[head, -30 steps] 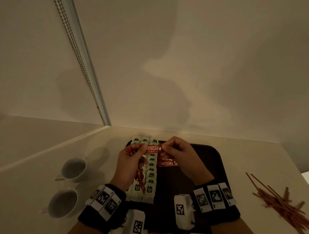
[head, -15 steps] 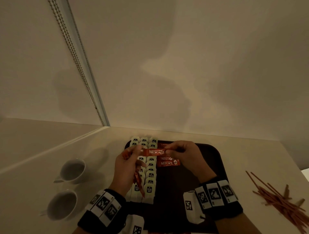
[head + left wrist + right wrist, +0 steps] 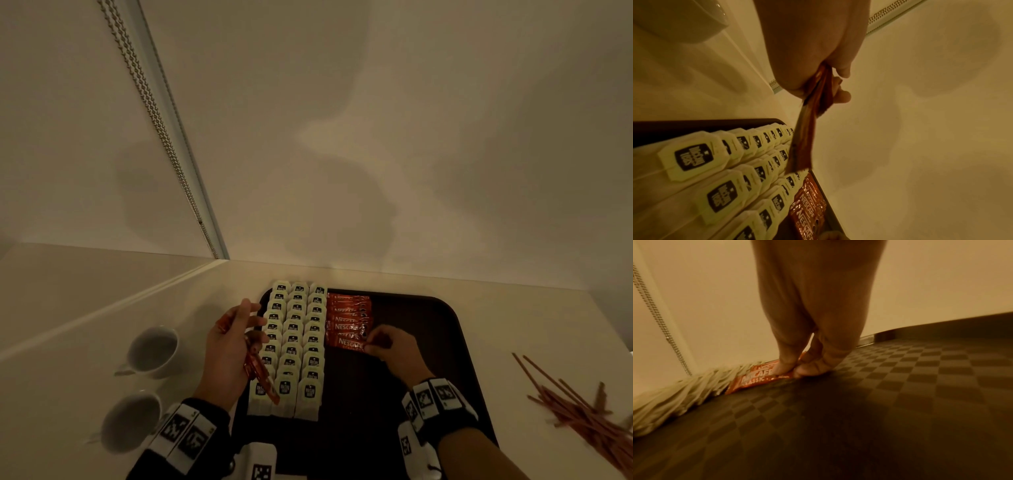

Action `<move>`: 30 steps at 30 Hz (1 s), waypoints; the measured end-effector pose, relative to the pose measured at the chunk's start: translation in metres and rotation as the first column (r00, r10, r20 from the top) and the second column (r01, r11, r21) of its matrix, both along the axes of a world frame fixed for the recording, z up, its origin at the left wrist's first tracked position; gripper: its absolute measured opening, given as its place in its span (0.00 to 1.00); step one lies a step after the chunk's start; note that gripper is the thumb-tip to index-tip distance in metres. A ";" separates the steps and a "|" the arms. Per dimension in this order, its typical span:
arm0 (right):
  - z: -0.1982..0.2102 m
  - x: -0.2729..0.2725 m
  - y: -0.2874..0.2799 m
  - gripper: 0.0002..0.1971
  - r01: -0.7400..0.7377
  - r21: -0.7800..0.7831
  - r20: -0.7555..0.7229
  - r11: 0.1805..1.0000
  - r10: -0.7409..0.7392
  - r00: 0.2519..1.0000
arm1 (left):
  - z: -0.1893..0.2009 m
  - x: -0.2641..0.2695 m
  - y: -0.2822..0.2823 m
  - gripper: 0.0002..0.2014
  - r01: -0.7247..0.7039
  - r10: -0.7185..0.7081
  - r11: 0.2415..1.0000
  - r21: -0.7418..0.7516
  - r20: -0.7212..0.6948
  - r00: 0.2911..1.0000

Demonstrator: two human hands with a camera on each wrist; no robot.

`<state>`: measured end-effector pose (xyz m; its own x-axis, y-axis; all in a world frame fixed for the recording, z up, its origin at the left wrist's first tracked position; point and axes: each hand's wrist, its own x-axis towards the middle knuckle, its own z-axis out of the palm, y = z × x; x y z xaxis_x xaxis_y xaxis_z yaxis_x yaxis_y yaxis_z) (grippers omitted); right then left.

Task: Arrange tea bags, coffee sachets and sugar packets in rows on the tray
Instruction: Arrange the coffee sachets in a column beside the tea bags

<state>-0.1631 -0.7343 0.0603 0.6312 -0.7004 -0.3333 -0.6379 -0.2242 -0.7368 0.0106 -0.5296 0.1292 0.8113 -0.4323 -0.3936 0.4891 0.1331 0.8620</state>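
glossy sachets [image 3: 346,322]; chequer-textured tray [image 3: 920,386]

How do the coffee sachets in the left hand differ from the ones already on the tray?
The held sachets hang bunched and edge-on from the left hand, over the tea bags; the laid sachets lie flat, overlapping in a row on the tray. The right hand pinches the nearest laid one. Both are red.
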 end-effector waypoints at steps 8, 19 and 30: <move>-0.013 0.012 -0.008 0.08 -0.002 -0.138 -0.081 0.990 -0.009 0.997 | 0.006 -0.003 -0.006 0.19 0.005 -0.025 0.990 -0.139 -0.143 0.989; 0.059 0.038 0.065 0.10 -0.234 0.139 0.346 0.962 0.174 0.922 | 0.011 -0.011 -0.028 0.21 -0.103 -0.001 0.948 -0.301 -0.325 0.946; 0.082 0.032 0.065 0.07 -0.159 0.084 0.532 0.984 0.091 0.842 | 0.010 0.007 -0.018 0.16 -0.093 0.035 0.971 -0.218 -0.259 0.965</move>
